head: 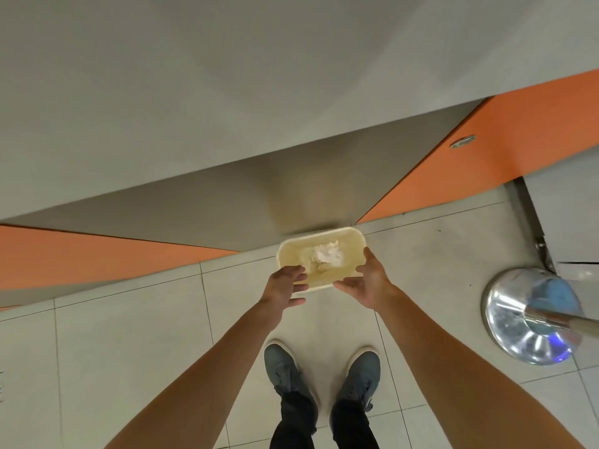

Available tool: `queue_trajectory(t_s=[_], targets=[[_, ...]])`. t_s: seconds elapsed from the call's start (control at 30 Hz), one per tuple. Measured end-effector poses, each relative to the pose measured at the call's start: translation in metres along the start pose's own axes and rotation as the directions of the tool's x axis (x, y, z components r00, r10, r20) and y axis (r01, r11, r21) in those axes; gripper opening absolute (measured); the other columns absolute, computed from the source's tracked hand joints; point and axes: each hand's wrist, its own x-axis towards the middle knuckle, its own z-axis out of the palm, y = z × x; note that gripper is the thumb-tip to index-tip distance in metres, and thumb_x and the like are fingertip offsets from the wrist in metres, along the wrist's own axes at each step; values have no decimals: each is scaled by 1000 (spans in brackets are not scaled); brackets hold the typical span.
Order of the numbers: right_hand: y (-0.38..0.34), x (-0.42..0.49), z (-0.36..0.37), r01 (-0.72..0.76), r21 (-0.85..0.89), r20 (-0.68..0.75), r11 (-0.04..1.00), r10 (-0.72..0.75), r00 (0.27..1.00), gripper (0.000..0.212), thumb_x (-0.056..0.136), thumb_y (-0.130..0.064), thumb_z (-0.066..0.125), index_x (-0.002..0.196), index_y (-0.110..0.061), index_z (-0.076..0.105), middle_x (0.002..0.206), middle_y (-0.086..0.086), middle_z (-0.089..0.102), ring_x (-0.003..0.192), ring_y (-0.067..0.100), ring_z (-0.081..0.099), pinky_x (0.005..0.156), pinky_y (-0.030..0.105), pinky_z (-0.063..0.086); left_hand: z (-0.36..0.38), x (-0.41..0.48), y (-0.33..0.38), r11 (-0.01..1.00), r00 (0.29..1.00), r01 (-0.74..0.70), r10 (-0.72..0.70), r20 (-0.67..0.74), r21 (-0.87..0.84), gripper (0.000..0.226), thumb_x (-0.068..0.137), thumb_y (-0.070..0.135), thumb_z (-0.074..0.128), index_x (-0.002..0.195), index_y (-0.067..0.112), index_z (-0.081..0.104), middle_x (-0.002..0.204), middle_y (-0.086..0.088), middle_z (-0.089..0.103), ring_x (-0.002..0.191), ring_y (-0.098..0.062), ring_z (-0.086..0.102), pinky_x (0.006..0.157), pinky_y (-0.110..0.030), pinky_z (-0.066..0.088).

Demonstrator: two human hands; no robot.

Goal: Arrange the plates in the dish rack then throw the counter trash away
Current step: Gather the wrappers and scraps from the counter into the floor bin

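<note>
A cream rectangular bin (pixel 291 254) sits low in front of me by the foot of the counter. Crumpled white trash (pixel 325 255) lies inside it. My left hand (pixel 284 286) hovers over the bin's near left corner with its fingers spread and nothing in it. My right hand (pixel 366 283) is at the near right corner, thumb over the right rim and fingers apart. I cannot tell whether either hand touches the rim. No plates or dish rack are in view.
A grey counter top (pixel 194 92) overhangs orange cabinet fronts (pixel 486 150) ahead. A shiny round metal base with a pole (pixel 518 319) stands on the tiled floor at the right. My two grey shoes (pixel 324 374) are below the bin.
</note>
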Motion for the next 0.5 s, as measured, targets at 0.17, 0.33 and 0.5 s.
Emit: queue_trajectory(t_s=[0.17, 0.33, 0.5], targets=[[10, -28, -2, 100, -259, 6, 961, -102, 995, 41, 102, -34, 46, 125, -1, 53, 116, 25, 58, 103, 37, 62, 85, 42, 55, -1, -21, -1, 992, 998, -60, 62, -15, 113, 20, 99, 23, 52, 112, 14, 63, 99, -2, 70, 85, -18, 66, 67, -28, 52], [8, -85, -1, 350, -584, 158, 732, -321, 934, 15, 91, -2, 51, 89, -6, 66, 90, 13, 65, 86, 26, 60, 69, 31, 48, 5, -73, 12, 976, 985, -169, 171, 1, 139, 16, 97, 12, 51, 103, 12, 66, 87, -2, 71, 73, -16, 63, 65, -27, 47], [11, -160, -1, 599, -706, 393, 378, -496, 775, 23, 94, -12, 50, 78, 0, 63, 83, 16, 65, 80, 26, 58, 73, 32, 45, 5, -140, 21, 928, 952, -300, 307, 3, 221, 18, 94, 7, 51, 97, 8, 68, 83, -1, 72, 63, -8, 63, 57, -21, 45]])
